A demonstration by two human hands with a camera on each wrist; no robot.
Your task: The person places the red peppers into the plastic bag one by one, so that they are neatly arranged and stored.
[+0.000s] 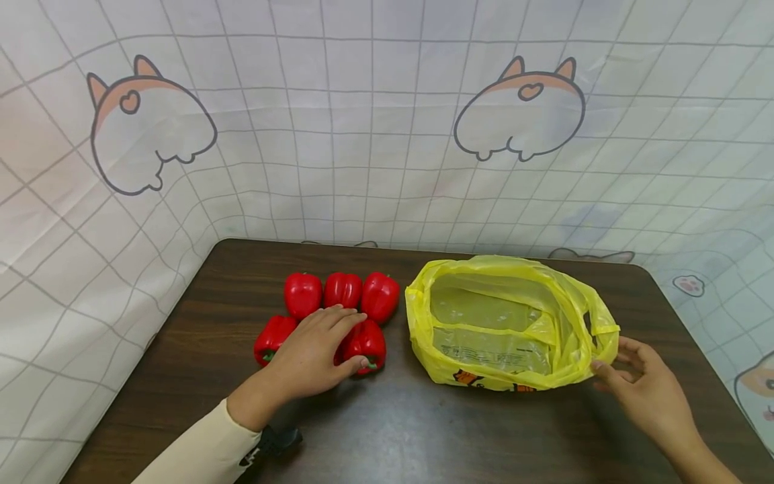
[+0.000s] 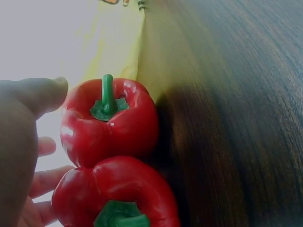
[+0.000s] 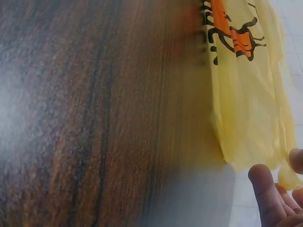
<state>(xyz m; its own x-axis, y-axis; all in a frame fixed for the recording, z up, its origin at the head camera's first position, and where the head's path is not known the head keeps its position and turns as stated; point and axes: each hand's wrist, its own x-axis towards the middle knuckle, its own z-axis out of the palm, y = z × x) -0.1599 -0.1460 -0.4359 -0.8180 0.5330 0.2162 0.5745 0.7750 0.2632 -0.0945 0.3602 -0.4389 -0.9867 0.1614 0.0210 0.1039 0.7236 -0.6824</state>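
Note:
Several red bell peppers with green stems lie in two rows on the table. My left hand is over the front row, its thumb and forefinger spread about the right-hand bell pepper, which also shows in the left wrist view beside the thumb. Part of the front row is hidden under the palm. A yellow plastic bag stands to the right, its mouth spread wide and facing up. At its right end my right hand pinches the rim by the handle; the right wrist view shows the bag's edge between the fingers.
The dark wood-grain table has rounded back corners. Behind it hangs a white grid-patterned cloth with cartoon animals. A black strap is on the left wrist. Bare table lies between the bag and the front edge.

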